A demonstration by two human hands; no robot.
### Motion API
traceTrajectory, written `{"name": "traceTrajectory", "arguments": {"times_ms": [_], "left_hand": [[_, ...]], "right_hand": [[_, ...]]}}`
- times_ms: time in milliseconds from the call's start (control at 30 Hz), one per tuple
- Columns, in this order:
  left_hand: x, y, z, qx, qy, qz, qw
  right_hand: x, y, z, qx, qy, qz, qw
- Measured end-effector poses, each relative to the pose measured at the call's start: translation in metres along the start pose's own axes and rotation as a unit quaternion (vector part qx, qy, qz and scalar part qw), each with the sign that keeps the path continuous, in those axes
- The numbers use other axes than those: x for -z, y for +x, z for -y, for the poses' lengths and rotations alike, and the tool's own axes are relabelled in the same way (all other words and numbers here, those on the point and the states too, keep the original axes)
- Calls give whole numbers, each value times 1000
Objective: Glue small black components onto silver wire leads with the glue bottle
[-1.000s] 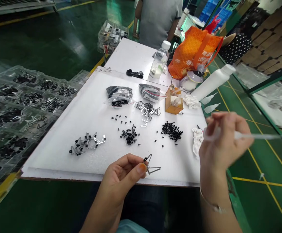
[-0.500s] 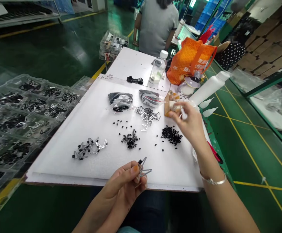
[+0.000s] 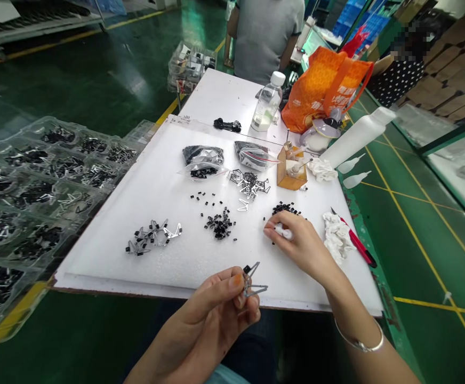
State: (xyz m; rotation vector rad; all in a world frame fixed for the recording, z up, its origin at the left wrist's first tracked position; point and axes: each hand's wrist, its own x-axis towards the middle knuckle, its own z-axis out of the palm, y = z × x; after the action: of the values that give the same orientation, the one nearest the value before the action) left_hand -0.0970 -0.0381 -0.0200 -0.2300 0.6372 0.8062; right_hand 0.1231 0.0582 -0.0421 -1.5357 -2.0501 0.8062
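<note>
We record two hands in view, both the wearer's own. The left hand is closed in a pinch on one bent metal frame, which carries one black component and sits just above the near edge of the white foam board. The right hand is also pinched, grasping one small white plastic piece, partly hidden by the fingers, directly beside the right-hand pile of black components.

On the board we count two heaps of loose black components, this one and a second, plus scattered singles; one cluster of bare metal frames; one cluster of frames fitted with black components; two zip bags; and one small cardboard box. Also at the right are two white cloths and one red-handled knife.

Beyond stand one white squeeze bottle and one water bottle. Stacked clear trays lie at left, their compartments too many to count exactly. One co-worker sits farther along.
</note>
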Motion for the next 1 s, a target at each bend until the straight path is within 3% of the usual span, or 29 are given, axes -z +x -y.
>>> {"name": "traceTrajectory", "arguments": {"times_ms": [133,200,267,367,467,700,1000], "left_hand": [[0,-1,-1,0,9,-13,1000],[-1,0,-1,-3,21,-21,1000],[-3,2,0,-15,41,-34,998],[-7,6,1,-81,106,-47,990],[-10,9,2,-154,189,-61,968],[-8,13,7,-249,280,-119,919],[-5,15,9,-294,290,-130,901]], "right_hand": [[-3,-25,5,-66,141,-87,984],[-7,-40,12,-116,297,-127,939],[-12,-53,22,-161,442,-143,870],[-20,-69,37,-194,555,-134,798],[-25,-79,47,-197,611,-135,755],[-27,-88,54,-174,640,-169,729],[-29,-86,54,-155,659,-154,719]]}}
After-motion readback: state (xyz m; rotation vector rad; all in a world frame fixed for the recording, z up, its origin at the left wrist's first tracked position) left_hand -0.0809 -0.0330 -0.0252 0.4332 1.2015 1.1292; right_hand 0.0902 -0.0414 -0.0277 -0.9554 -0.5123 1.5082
